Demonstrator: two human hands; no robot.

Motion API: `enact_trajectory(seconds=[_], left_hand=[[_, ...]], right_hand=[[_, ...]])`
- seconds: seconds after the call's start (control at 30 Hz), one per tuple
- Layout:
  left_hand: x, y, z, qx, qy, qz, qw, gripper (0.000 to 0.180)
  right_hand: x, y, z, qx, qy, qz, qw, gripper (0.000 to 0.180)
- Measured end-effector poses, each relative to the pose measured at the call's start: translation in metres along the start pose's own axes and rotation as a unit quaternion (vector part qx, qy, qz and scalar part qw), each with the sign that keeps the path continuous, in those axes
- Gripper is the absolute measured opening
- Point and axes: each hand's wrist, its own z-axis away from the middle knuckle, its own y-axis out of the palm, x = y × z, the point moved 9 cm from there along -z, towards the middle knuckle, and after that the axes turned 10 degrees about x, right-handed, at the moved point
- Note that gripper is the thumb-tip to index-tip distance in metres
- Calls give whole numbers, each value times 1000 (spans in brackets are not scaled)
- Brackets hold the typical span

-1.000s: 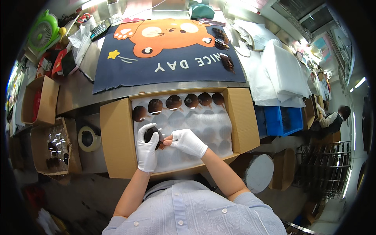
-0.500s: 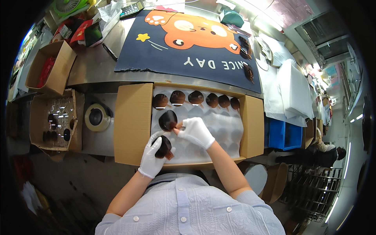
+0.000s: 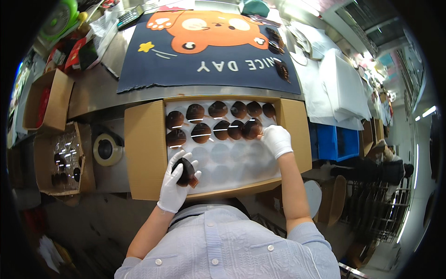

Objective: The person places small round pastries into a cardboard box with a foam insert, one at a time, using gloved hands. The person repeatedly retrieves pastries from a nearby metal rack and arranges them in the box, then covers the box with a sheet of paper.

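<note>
The left hand [image 3: 173, 185], at the near-left corner of the carton [image 3: 145, 156], is closed around dark lenses [image 3: 186, 170]; their long axis slants, tabs [image 3: 194, 181] pointing to the carton's near right. The right hand [image 3: 278, 139], well apart, inside the carton's right end, pinches a brown lens [image 3: 252, 127], gripped edge facing right

Dark lenses [image 3: 187, 172] (partly behind left fingers [image 3: 177, 174]).
</note>
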Motion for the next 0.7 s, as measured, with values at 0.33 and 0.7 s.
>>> enact_trajectory(seconds=[0.33,0.7], left_hand=[[6,19,-38,-68,130,-214,966,41],[-18,-4,-9,-77,128,-141,979,28]], right_hand=[[121,19,70,109,-309,-306,894,29],[156,20,81,88,-278,-407,865,24]])
